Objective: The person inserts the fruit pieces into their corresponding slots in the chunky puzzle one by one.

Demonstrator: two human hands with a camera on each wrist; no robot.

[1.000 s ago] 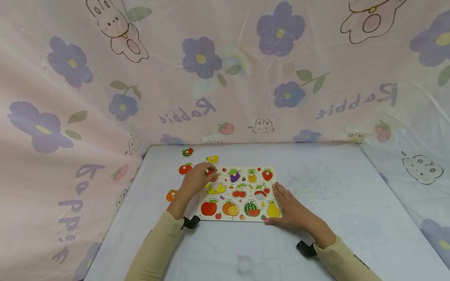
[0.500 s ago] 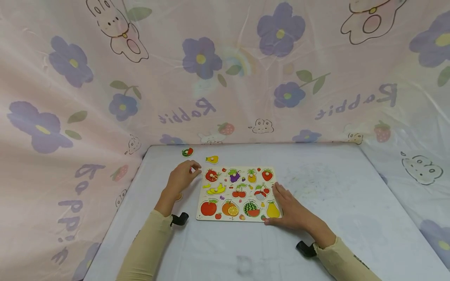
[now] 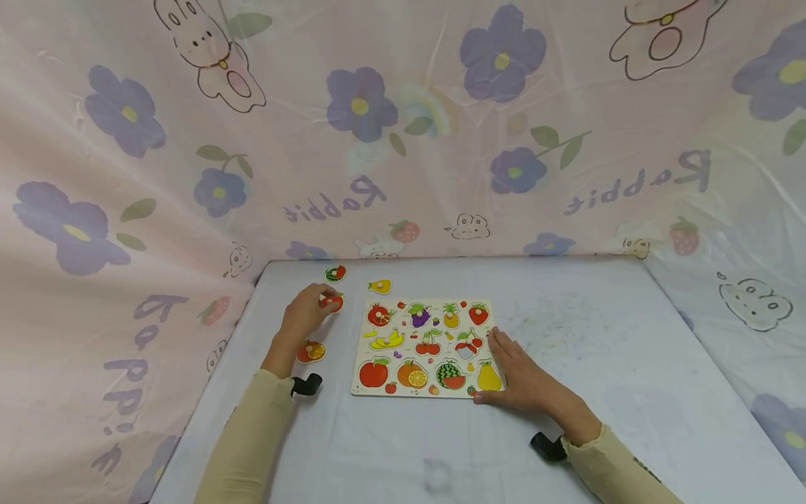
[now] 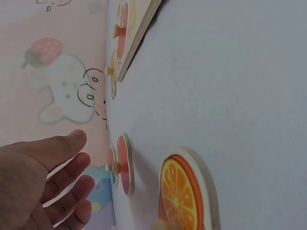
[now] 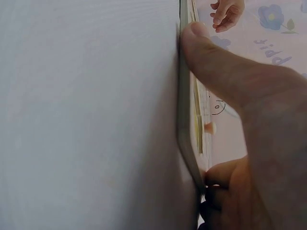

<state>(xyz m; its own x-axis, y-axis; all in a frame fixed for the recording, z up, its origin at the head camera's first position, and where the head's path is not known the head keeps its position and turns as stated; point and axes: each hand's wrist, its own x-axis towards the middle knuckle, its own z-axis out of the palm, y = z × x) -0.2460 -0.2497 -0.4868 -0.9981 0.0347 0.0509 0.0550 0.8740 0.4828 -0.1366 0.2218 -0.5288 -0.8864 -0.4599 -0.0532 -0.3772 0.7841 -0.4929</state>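
At the left of the table, my left hand (image 3: pixel 308 308) hovers at the red apple puzzle piece (image 3: pixel 334 304), its fingertips overlapping it in the head view. In the left wrist view the fingers are loosely bent, and a gap shows between them and the apple's peg. My right hand (image 3: pixel 522 374) steadies the wooden fruit puzzle board (image 3: pixel 378 354) at its near right corner. Its thumb lies on the front edge and its straight fingers rest along the right edge. Pegged fruit pieces sit in the board's upper two rows; the bottom row shows printed fruit.
An orange piece (image 3: pixel 311 351) lies left of the board, close below my left wrist. Farther back are a watermelon piece (image 3: pixel 336 274) and a yellow pear piece (image 3: pixel 380 285). A patterned curtain (image 3: pixel 441 175) rises behind the white table (image 3: pixel 579 336).
My left hand has moved left from the pomegranate piece at the board's upper left corner to the loose apple piece. The right hand and board have stayed put.
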